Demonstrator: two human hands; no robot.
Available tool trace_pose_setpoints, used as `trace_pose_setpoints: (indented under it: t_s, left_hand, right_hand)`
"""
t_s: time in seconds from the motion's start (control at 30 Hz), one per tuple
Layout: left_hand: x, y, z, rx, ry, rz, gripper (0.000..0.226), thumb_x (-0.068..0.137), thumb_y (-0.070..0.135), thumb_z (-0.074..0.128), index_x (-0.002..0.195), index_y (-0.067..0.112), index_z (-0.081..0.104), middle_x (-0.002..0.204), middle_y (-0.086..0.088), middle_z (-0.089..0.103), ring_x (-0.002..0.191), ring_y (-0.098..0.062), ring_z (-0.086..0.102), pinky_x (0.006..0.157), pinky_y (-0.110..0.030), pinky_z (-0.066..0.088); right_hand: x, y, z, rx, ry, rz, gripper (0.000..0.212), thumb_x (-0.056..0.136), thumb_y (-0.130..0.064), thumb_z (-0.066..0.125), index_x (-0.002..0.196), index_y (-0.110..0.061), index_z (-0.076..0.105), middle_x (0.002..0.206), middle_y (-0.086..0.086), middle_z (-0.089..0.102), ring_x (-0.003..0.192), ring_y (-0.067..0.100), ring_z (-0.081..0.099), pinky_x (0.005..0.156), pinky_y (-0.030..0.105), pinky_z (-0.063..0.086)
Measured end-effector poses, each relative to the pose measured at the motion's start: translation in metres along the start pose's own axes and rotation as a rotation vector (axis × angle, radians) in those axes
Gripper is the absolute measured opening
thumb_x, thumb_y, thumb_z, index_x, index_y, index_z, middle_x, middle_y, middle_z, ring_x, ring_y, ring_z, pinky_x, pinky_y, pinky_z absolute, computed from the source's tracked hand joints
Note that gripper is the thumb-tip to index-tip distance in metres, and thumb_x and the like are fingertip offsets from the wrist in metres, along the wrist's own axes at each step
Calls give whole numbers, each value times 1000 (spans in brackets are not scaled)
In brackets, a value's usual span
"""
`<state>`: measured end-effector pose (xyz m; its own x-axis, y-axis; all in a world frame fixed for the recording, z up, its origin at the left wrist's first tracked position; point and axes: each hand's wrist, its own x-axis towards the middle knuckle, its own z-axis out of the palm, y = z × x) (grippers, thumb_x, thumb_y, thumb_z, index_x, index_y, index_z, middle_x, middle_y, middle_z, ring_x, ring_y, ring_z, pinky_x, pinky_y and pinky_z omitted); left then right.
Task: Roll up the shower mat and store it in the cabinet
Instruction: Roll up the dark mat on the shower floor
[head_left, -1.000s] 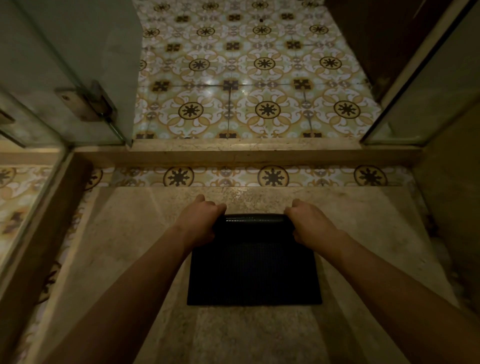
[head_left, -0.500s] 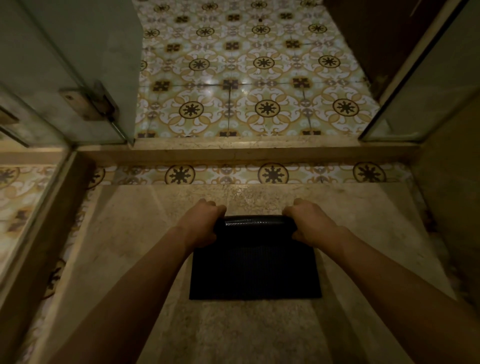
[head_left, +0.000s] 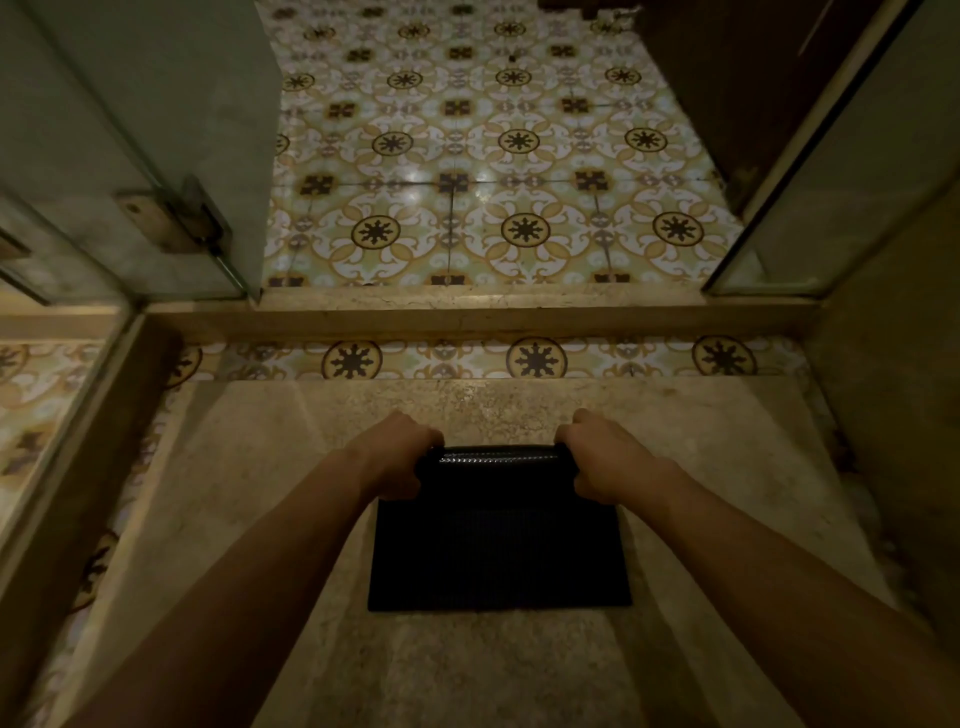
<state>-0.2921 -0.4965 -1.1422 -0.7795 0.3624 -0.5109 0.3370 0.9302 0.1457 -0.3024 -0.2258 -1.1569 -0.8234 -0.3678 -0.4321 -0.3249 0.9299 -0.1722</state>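
Rolling was the step in hand, and it was judged roughly a third done: the black shower mat (head_left: 498, 551) lay on the beige stone shower floor (head_left: 260, 519), its far end already wound into a roll (head_left: 496, 458) while the near part lay flat, reaching toward the person.

At the roll's left end, the left hand (head_left: 396, 457) was closed over it, fingers (head_left: 415, 434) curled together around the roll. The ribbed surface caught a line of light between the hands. At the right end, the right hand (head_left: 605, 460) gripped likewise, fingers (head_left: 582, 421) wrapped down over the far side.

To do it well, both hands probably needed to turn at an equal pace, pulling the roll back toward the body and pressing down so each turn stayed tight. Uneven pull would likely skew the roll into a cone; the mat's side edges offered a guide. No cabinet was in view beyond the raised stone curb (head_left: 467, 317) and the patterned tile floor (head_left: 493, 156).
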Motion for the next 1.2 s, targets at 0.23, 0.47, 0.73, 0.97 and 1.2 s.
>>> trace_pose_setpoints:
  t_s: [0.23, 0.47, 0.73, 0.97, 1.2]
  left_hand:
    - [9, -7, -2, 88, 101, 33, 33, 80, 24, 61, 113, 23, 60, 100, -4, 67, 97, -27, 54, 84, -37, 48]
    - [23, -7, -2, 114, 181, -28, 32, 81, 24, 60, 112, 20, 59, 100, -4, 67, 96, -28, 52, 81, -34, 45]
    - [23, -6, -8, -34, 118, -54, 39, 74, 16, 67, 113, 19, 62, 99, -6, 68, 94, -25, 62, 72, -32, 50]
    - [17, -8, -6, -116, 97, -73, 33, 72, 16, 67, 104, 22, 69, 93, -4, 70, 90, -24, 65, 68, -28, 46]
    - [15, 1, -4, -54, 138, -96, 39, 74, 18, 70, 111, 19, 59, 102, -9, 67, 95, -28, 61, 73, -34, 51]
  right_hand:
    - [4, -1, -9, -64, 52, 10, 42, 72, -19, 74, 111, -13, 59, 112, 11, 55, 98, 32, 59, 74, 34, 48]
    - [16, 5, -18, -49, 98, 46, 36, 74, -11, 69, 105, -11, 51, 101, 16, 62, 89, 34, 60, 64, 34, 44]
    - [15, 9, -19, -51, 46, 2, 34, 77, -11, 68, 110, -11, 59, 109, 13, 57, 99, 31, 59, 79, 38, 52]
    - [11, 7, -16, -46, 4, 17, 38, 75, -16, 72, 111, -10, 62, 113, 13, 51, 97, 31, 58, 82, 37, 53]
    - [7, 10, -15, 3, 85, 38, 36, 71, -14, 72, 105, -12, 62, 102, 11, 58, 93, 30, 59, 74, 35, 49]
